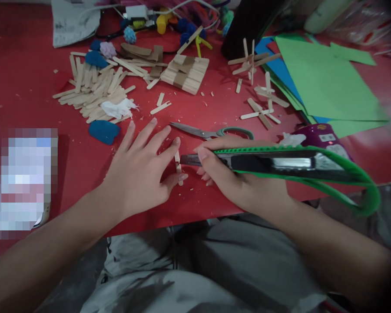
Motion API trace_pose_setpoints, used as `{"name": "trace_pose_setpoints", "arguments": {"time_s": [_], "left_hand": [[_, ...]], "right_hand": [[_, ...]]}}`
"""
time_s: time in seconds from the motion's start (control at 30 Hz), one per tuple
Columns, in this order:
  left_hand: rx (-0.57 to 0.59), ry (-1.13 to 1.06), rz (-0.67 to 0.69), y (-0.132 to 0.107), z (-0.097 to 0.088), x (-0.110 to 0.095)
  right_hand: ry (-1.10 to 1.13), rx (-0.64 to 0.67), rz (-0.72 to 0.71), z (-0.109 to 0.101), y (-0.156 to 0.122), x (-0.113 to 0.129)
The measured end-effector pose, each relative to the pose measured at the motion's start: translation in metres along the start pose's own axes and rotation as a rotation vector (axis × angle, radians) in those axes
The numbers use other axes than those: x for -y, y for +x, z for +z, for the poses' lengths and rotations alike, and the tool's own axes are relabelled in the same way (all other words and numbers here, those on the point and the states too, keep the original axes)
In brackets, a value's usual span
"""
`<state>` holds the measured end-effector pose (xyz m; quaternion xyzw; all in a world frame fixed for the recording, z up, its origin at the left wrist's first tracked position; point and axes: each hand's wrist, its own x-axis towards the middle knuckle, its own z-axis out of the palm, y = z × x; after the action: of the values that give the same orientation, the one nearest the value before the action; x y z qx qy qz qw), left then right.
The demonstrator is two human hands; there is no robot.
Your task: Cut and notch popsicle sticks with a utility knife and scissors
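My right hand [228, 167] is closed around a green box cutter [273, 163], its blade out and pointing left. The blade tip is at a short wooden craft stick [177, 161] on the red table. My left hand [143, 165] lies palm down with its fingers spread. Its index finger and thumb press near the two ends of that stick, holding it against the table. The stick shows a notch or break near its middle. Just beyond both hands lie scissors [211, 132] with grey-green handles.
A pile of craft sticks [94, 87] and a banded bundle [185, 74] lie farther back. Crossed-stick pieces [263, 111] sit at right, near green paper sheets [332, 82]. A blue piece [104, 131] is left of the scissors. A blurred-out device [22, 182] lies at left.
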<state>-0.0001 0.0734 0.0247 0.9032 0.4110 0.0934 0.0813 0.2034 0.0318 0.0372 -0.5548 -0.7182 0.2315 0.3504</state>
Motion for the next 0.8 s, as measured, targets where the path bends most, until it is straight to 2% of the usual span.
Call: {"name": "trace_pose_setpoints", "arguments": {"time_s": [0.2, 0.6, 0.8], "left_hand": [[-0.003, -0.022, -0.007, 0.001, 0.000, -0.001], [0.002, 0.003, -0.008, 0.000, 0.000, -0.001], [0.013, -0.007, -0.022, 0.001, -0.002, -0.002]], "right_hand": [[0.032, -0.046, 0.010, 0.003, 0.004, 0.004], [-0.015, 0.021, 0.045, -0.001, 0.002, 0.013], [-0.050, -0.092, -0.040, 0.005, -0.001, 0.017]]}}
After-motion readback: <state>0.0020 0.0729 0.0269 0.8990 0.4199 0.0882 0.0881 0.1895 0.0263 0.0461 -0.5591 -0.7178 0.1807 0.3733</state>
